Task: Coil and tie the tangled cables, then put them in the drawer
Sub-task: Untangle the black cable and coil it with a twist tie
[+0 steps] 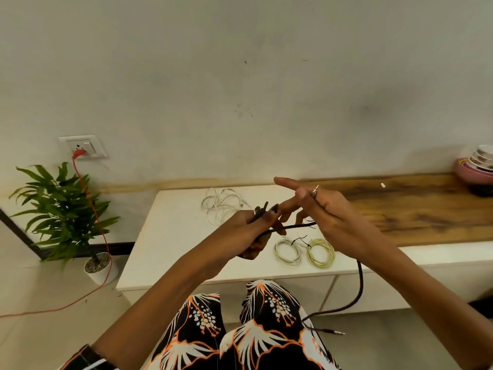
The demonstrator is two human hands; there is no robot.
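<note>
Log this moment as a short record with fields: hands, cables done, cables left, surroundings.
left hand: grips the black cable
right hand: holds the same cable, first finger straight
black cable: runs between the hands, then hangs off the table's front edge, plug near the floor
cables done: two tied coils on the white table
cables left: loose white cable at the back of the table
surroundings: potted plant, stacked bowls

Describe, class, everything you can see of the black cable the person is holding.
The black cable is thin, dark and looks rubber-coated. The left hand grips several gathered turns of it, and a straight stretch runs across to the right hand, whose fingers are partly extended. From there the cable hangs down past the front edge of the white cabinet in a curve, ending in a slim metal-tipped plug near the floor.
</note>
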